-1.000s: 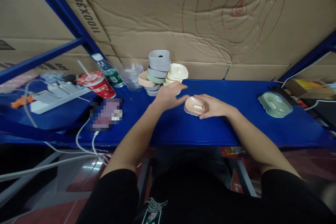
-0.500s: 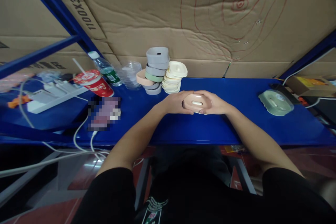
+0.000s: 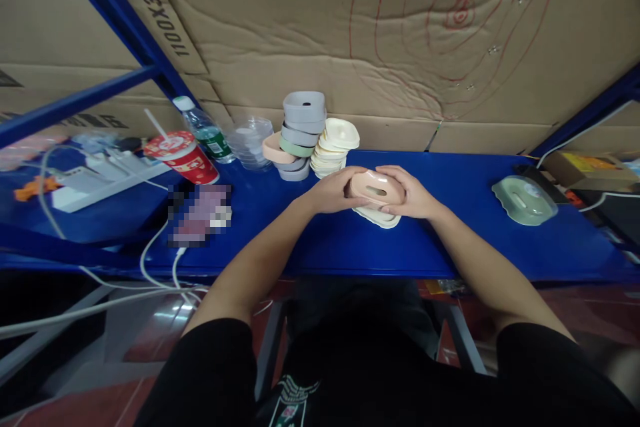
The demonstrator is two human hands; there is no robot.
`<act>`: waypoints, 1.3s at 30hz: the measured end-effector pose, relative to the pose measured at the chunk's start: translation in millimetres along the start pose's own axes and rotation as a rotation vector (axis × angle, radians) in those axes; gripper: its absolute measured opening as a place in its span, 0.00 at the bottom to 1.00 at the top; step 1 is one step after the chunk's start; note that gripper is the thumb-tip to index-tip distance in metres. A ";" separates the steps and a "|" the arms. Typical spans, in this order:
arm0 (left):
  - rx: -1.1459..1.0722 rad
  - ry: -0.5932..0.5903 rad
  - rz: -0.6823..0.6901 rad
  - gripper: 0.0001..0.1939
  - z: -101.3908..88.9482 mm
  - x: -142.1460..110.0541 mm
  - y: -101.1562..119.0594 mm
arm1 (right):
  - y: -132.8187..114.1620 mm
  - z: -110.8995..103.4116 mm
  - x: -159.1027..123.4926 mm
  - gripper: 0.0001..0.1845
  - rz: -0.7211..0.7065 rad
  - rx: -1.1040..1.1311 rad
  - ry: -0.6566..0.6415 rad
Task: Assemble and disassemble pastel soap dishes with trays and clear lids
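Note:
Between my hands is a pink soap dish (image 3: pixel 384 181), rounded and hollow with an oblong slot in its middle. My left hand (image 3: pixel 331 192) grips its left end, and my right hand (image 3: pixel 415 193) is closed around its right end. Just below the soap dish a cream tray (image 3: pixel 379 218) with a wavy rim shows above the blue table; whether the two touch I cannot tell. Behind my left hand stand a pile of cream trays (image 3: pixel 341 133) and a stack of grey, green and pink soap dishes (image 3: pixel 304 107).
Clear plastic covers (image 3: pixel 254 140), a water bottle (image 3: pixel 207 137) and a red paper cup (image 3: pixel 186 159) stand at the back left. A pixelated item (image 3: pixel 203 213) and a white power strip (image 3: pixel 100 180) lie nearer left. At right sits a green soap dish under a clear cover (image 3: pixel 525 200).
The pink soap dish has shifted up a little and tilted, and more of the cream tray shows below it. A light bar seen in the slot before is gone from it. The view moved slightly.

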State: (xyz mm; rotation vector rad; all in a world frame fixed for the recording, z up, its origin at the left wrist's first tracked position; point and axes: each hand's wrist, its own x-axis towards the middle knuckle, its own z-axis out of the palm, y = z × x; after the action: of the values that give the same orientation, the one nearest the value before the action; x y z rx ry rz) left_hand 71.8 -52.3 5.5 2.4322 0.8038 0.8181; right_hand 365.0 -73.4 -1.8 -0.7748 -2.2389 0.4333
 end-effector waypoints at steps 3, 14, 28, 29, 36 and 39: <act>0.004 0.163 0.047 0.44 -3.3 0.4 -2.4 | 6.8 -2.7 -1.3 0.56 -0.024 -0.057 0.092; 0.335 0.992 -0.244 0.55 -112.3 35.3 -1.8 | 20.3 -14.0 -4.7 0.60 0.242 -0.103 0.160; 0.275 1.062 -0.763 0.55 -105.6 78.3 8.5 | 23.4 -10.4 -6.9 0.57 0.262 -0.130 0.091; 0.270 1.053 -0.764 0.56 -105.0 77.7 6.9 | 23.7 -10.0 -6.9 0.57 0.265 -0.130 0.086; 0.293 1.029 -0.695 0.50 -100.3 72.2 -10.2 | 26.4 -8.0 -7.9 0.57 0.273 -0.123 0.065; 0.292 1.014 -0.676 0.47 -100.0 69.7 -17.4 | 27.7 -7.8 -8.3 0.58 0.275 -0.128 0.062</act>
State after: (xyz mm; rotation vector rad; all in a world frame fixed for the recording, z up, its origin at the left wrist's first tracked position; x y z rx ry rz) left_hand 45.5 27.8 95.3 1.5914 2.0572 1.7018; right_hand 386.4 -57.0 -14.9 -1.1559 -2.1250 0.3914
